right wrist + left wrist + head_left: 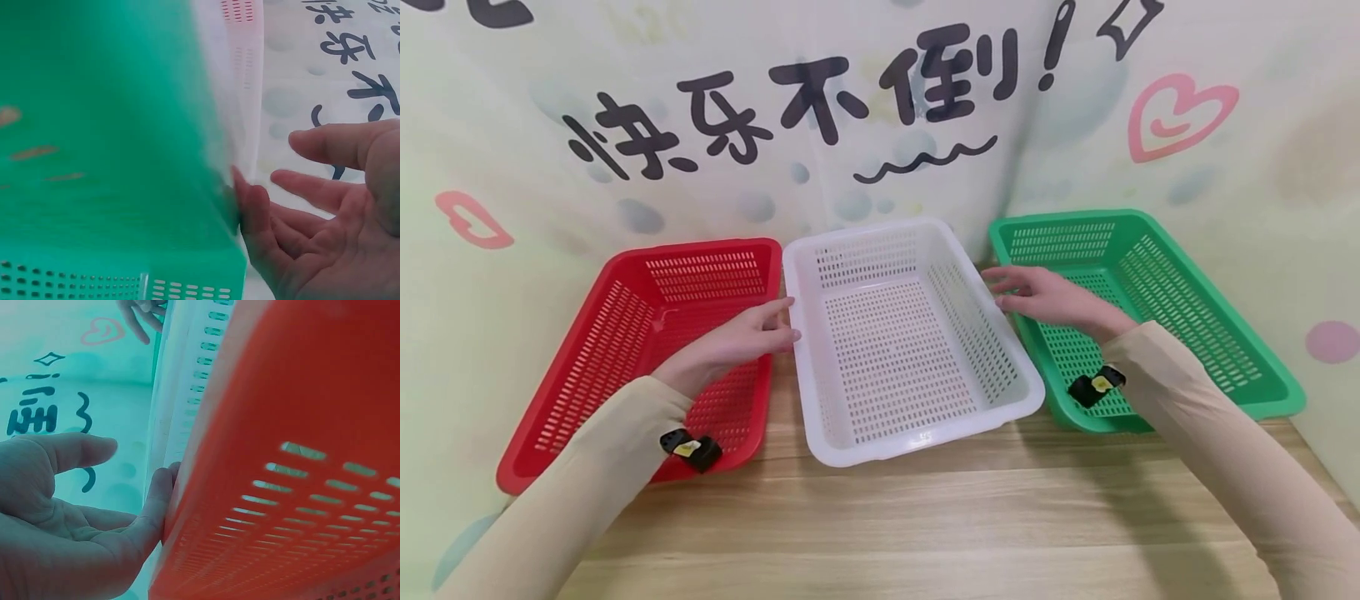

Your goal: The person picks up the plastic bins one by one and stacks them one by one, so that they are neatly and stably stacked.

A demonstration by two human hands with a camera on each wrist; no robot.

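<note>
1. the white basket [895, 358] stands between the red basket [703, 277] and green basket [1187, 308].
2. the left hand [737, 337], grip released, reaches the white basket's left rim.
3. the right hand [1045, 296], also released, reaches its right rim.

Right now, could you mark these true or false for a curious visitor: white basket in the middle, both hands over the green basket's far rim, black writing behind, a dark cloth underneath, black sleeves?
1. The white basket stands between the red basket and the green basket. True.
2. Both hands are over the green basket's far rim. False: the left hand and right hand are at opposite sides of the white basket.
3. Black writing shows behind the baskets. True.
4. The baskets stand on dark cloth. False: it is a pale wood-grain surface.
5. The sleeves are black. False: they are beige.
</note>
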